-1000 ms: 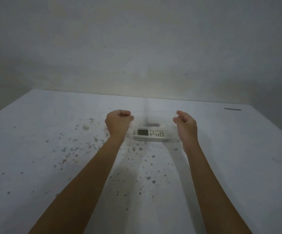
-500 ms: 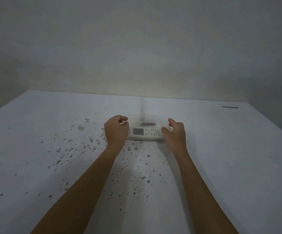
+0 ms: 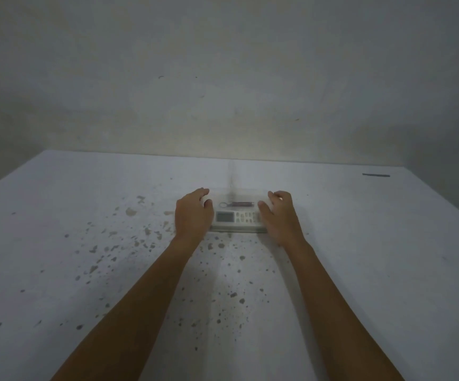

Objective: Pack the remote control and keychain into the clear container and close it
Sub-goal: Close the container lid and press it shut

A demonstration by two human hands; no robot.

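The speckled white tabletop (image 3: pixel 85 215) carries everything, and the work sits between the two grips. The clear container (image 3: pixel 238 229) lies flat there, its lid apparently down over the contents, though its see-through walls make the seal hard to judge. The left hand (image 3: pixel 192 215) clasps the container's left end, fingers curled over the top edge. The right hand (image 3: pixel 279 218) does the same at the right end, its grip slightly blurred. Inside, between the grips, the remote control (image 3: pixel 236 217) lies lengthwise along the near side, with the keychain (image 3: pixel 236 204) just beyond it.

To close it well, I would press down evenly at both ends together, thumbs near the front edge, so the lid seats all round without tilting. Lopsided pressure would likely slide the light container.
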